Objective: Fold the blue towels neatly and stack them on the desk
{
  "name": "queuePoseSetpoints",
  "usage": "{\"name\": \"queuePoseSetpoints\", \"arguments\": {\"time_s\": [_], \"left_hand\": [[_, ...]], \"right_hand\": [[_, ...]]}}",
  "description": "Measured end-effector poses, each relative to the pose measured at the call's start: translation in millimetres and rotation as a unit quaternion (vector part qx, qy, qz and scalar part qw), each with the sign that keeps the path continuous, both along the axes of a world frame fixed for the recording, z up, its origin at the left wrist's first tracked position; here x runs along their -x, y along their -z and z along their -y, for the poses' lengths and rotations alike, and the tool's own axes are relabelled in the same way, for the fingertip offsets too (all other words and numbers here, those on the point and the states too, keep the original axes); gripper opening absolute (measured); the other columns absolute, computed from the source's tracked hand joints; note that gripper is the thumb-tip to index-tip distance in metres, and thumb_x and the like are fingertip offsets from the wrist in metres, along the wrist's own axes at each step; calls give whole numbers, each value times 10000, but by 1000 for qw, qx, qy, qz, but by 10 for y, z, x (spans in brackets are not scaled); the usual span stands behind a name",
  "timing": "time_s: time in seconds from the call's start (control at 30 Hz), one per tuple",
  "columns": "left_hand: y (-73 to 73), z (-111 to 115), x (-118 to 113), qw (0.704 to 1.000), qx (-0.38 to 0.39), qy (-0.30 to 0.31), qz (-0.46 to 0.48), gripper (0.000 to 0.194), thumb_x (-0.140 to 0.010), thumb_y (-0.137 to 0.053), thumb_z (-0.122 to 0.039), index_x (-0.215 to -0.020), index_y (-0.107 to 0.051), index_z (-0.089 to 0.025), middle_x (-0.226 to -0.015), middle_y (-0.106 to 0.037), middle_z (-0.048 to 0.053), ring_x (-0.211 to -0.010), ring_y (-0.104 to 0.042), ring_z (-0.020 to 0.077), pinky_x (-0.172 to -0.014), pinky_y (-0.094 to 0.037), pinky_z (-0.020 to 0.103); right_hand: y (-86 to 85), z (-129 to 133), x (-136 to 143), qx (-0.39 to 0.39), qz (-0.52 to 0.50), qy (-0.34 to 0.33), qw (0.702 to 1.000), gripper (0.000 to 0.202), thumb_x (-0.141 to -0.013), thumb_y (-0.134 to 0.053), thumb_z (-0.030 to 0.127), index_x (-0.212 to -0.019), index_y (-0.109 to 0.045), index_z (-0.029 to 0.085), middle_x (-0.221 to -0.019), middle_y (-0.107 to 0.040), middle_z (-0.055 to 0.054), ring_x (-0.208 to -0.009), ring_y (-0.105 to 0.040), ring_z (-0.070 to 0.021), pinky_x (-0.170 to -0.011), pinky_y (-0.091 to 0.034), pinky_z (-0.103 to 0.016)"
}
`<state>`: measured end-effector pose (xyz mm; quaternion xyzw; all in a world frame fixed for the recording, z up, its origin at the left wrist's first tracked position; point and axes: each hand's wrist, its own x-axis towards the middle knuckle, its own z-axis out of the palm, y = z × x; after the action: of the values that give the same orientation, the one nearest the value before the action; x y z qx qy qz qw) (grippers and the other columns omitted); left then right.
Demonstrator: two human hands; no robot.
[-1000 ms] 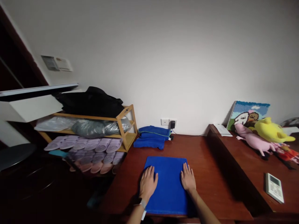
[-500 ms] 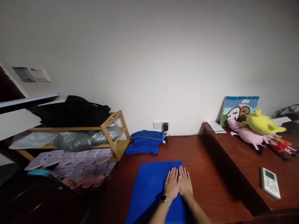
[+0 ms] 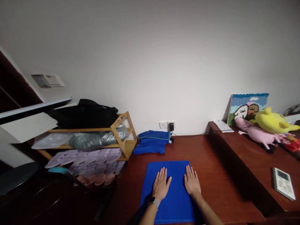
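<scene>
Seemingly at a smoothing step, the person rests the left hand [image 3: 161,187] and right hand [image 3: 192,183] flat, fingers outstretched, on the blue cloth [image 3: 175,204] spread on the bench [image 3: 217,175], and the next move probably calls for light, even pressure toward its edges.

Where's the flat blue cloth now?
In the head view, the flat blue cloth lies at bottom centre on the brown table, nearer than the blue fabric bundle; the left hand rests on it, the right hand over its right edge.
</scene>
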<state>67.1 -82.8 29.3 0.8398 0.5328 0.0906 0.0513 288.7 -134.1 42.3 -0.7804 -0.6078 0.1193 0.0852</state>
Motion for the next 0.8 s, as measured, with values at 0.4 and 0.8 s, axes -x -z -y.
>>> {"name": "queuePoseSetpoints", "arguments": {"time_s": [0.4,0.8], "left_hand": [[-71,-193,785,995,9,-96,6,809,-1021,-165,-637,-1591,-317,-84,-1675,-263,138,-1560,-237,263,-1280,-242,467],[123,-266,849,992,-42,-110,41,791,-1024,-196,-630,-1572,-368,-87,-1652,-324,151,-1542,-293,270,-1263,-281,468]], "right_hand": [[138,-3,-8,-9,1,1,1000,683,-1023,-140,423,-1624,-197,105,-1700,-167,-28,-1580,-114,-213,-1283,-91,-421],[75,-100,-161,8,-18,-7,1000,670,-1037,-110,447,-1638,-167,156,-1707,-145,-9,-1577,-113,-195,-1281,-130,-408]]}}
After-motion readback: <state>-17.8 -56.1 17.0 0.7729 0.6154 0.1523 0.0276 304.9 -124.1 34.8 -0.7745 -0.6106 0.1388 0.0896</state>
